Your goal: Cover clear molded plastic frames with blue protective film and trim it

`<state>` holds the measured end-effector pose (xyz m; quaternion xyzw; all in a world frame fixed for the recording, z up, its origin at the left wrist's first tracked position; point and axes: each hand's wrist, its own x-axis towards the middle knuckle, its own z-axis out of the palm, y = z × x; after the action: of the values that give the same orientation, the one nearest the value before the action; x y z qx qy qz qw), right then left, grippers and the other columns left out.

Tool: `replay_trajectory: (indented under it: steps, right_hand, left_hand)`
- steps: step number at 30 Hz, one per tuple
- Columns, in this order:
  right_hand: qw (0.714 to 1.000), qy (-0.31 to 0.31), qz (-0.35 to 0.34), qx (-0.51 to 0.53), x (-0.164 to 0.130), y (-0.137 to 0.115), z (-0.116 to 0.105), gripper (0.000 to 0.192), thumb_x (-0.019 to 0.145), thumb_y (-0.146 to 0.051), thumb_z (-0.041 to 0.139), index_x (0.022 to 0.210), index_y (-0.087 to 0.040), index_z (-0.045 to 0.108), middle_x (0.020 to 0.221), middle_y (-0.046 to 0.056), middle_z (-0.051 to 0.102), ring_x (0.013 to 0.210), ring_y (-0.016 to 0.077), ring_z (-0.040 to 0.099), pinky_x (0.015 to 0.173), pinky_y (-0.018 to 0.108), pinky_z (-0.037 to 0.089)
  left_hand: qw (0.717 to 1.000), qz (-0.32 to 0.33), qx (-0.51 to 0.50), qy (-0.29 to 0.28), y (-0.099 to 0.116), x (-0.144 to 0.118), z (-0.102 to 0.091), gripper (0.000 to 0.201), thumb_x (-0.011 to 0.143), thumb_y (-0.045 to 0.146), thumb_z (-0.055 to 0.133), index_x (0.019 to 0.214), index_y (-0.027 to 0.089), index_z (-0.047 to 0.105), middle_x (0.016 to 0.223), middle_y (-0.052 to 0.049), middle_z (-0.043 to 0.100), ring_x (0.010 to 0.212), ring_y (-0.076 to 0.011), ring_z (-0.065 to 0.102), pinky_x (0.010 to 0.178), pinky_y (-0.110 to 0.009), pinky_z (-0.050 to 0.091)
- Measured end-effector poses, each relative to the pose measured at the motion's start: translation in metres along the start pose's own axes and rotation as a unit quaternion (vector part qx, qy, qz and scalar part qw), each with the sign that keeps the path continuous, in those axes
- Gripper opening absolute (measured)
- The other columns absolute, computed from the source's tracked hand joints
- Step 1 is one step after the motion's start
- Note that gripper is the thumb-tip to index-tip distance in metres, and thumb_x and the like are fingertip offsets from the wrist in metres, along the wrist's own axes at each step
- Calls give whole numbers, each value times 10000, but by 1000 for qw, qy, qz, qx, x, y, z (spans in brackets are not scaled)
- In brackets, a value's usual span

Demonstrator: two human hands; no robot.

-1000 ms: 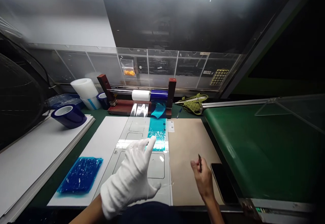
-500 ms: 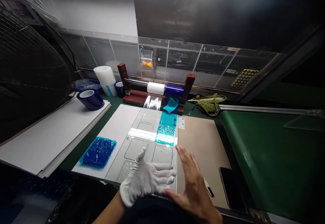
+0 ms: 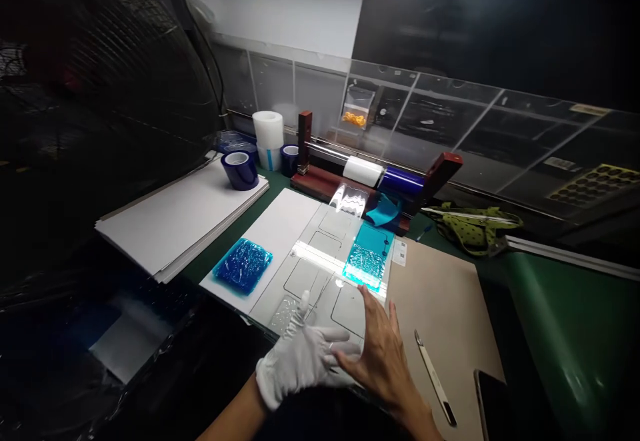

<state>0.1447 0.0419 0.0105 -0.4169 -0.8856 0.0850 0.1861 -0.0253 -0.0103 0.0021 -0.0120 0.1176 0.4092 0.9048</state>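
Note:
My left hand (image 3: 300, 358), in a white glove, lies flat with fingers spread on the near end of a grey panel (image 3: 320, 264) marked with rectangular outlines. My bare right hand (image 3: 383, 354) rests open beside it on the panel's near right corner, its wrist side overlapping the gloved fingers. Neither hand holds anything. A teal film patch (image 3: 367, 254) covers the panel's far right part. A thin knife-like tool (image 3: 434, 378) lies on the brown sheet (image 3: 450, 301) just right of my right hand.
A crumpled blue film piece (image 3: 243, 264) lies on white board left of the panel. A tape-roll stand (image 3: 375, 178) sits behind. Blue tape rolls (image 3: 240, 169) and white sheets (image 3: 180, 211) are at left, a phone (image 3: 495, 404) and green surface (image 3: 575, 334) at right.
The view swung left. My right hand put down the thin tool and came onto the panel next to my left hand, which dropped from mid-air to flat on the panel.

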Motion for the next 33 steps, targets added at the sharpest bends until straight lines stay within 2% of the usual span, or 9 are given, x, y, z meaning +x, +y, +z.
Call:
replay_trajectory:
  steps: [4,8,11,15,19,24,29,31,33]
  right_hand:
    - [998,43,21,-50,30,7,39,937,769,-481,566,1463,-83,78,1393,217,420,1279,348,394,1082,650,115]
    - [996,20,4,-82,52,10,87,930,788,-478,551,1452,-47,64,1379,256,418,1295,359,365,1069,665,66]
    - [995,-8,-11,-94,61,8,116,923,791,-444,550,1449,-34,48,1386,261,411,1305,354,354,1071,660,30]
    - [993,-36,-20,-112,67,4,140,934,767,-366,571,1446,-19,32,1418,254,377,1336,345,313,1078,645,-22]
    - [990,-57,-21,-125,68,5,150,953,721,-299,601,1442,0,54,1429,254,359,1343,348,297,1078,642,-44]
    - [991,-65,-20,-119,70,6,155,931,763,-334,560,1446,0,22,1419,265,369,1340,346,307,1074,646,-28]
    - [994,-48,-8,-93,68,7,145,909,819,-447,492,1462,-54,-17,1497,252,209,1402,349,143,1043,683,3]
    - [998,-18,23,-62,64,20,137,812,855,-464,446,1470,-103,59,1511,219,201,1405,338,137,1054,665,62]
    - [993,21,113,-4,60,47,127,692,874,-467,423,1446,-142,209,1479,188,289,1367,325,251,1062,603,193]
  left_hand:
    - [995,29,-51,80,-4,-50,-36,793,820,640,439,1226,-40,469,1128,-241,616,1034,-306,600,908,-412,408]
    - [975,97,-125,155,-15,-96,-69,777,855,605,434,1264,-56,432,1052,-215,665,919,-263,649,824,-341,457]
    - [961,135,-162,180,-19,-111,-80,731,867,580,446,1285,-18,417,1025,-190,678,874,-242,657,781,-321,468]
    - [951,168,-186,181,-15,-114,-86,706,871,562,461,1287,-7,410,1010,-191,677,845,-238,661,754,-311,467]
    - [947,167,-204,183,-11,-113,-90,720,865,556,481,1306,-6,390,1002,-188,676,839,-242,664,743,-307,471]
    - [942,169,-208,204,-6,-111,-91,729,854,549,506,1313,-4,383,977,-180,685,810,-228,664,718,-296,480]
    - [938,167,-205,224,0,-109,-88,740,847,550,512,1325,2,376,953,-161,688,801,-224,661,730,-307,482]
    - [936,170,-204,231,2,-110,-88,738,849,542,513,1332,3,368,923,-150,690,792,-223,661,744,-316,481]
    - [934,172,-211,230,5,-111,-88,721,852,520,520,1337,10,361,935,-147,687,809,-223,660,755,-316,480]
